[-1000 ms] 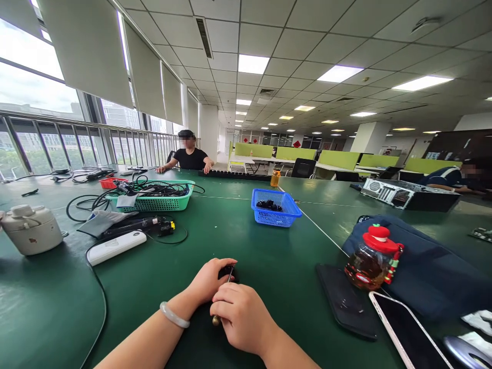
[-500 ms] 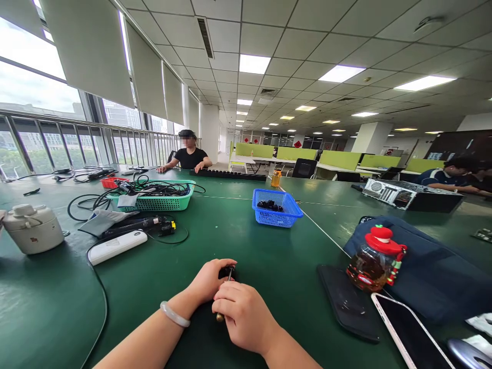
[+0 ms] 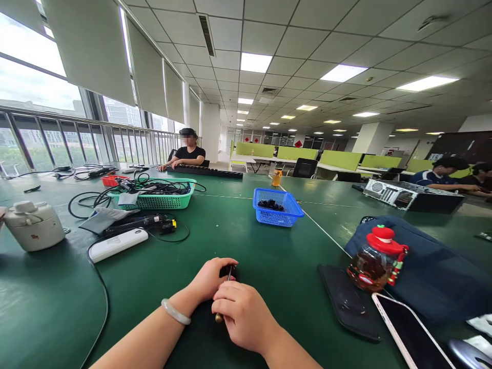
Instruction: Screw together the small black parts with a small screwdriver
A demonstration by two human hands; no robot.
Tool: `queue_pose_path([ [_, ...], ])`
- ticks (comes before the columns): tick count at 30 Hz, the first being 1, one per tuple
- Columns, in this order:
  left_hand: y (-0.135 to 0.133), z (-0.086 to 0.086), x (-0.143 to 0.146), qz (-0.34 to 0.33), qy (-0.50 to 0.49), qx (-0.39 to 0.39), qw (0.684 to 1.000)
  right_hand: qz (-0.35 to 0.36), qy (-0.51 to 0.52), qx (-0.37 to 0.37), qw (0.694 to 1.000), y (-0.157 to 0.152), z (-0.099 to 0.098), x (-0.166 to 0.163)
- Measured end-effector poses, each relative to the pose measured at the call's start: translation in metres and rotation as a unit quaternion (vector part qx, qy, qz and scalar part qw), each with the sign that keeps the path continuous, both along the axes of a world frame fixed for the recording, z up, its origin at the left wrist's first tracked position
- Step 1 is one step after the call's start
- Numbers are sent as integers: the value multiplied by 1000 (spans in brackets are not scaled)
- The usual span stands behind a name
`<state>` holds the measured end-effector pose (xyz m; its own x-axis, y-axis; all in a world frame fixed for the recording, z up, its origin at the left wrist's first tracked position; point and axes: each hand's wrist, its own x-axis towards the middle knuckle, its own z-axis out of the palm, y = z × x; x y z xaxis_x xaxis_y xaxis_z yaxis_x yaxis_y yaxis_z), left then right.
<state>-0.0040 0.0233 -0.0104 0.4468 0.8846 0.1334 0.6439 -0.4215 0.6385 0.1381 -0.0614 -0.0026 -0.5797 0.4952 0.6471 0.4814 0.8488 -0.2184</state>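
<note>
My left hand point(image 3: 209, 279) is cupped over a small black part point(image 3: 229, 270) on the green table point(image 3: 269, 256), fingers curled around it to pin it down, and my right hand point(image 3: 242, 318) is closed around a thin screwdriver point(image 3: 226, 287) whose shaft runs up to the part while its brass-coloured butt pokes out below my knuckles. The tip itself is hidden between my hands, so I cannot tell whether it is properly seated. That, I think, is the main risk: if the tip sits off-centre and I press or twist, it could skid off and jab my left fingers, which lie right beside it. The part is small and the tabletop looks smooth (nothing under it to stop it sliding), so a loose left-hand grip could let it spin or squirt away toward the blue basket point(image 3: 277, 207). My jade bracelet point(image 3: 175, 312) rests on my left wrist near the handle, and could knock it. The dark phone point(image 3: 346, 302) and the red-lidded jar point(image 3: 374, 259) lie well apart to my right.
</note>
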Motion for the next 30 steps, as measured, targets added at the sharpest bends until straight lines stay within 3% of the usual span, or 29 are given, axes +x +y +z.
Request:
queue_pose_path([
  [9,2,3,-1,-17,-53,-29,998,-23,-69,42,997,2,-13,-7],
  [19,3,3,-4,-31,-48,-25,998,-33,-105,109,988,-1,-7,-9],
  [24,3,0,-5,-27,-38,-19,999,-14,-63,110,992,-2,-4,-6],
  [30,3,1,-5,-27,-27,-19,999,-16,-79,84,993,1,-5,-5],
])
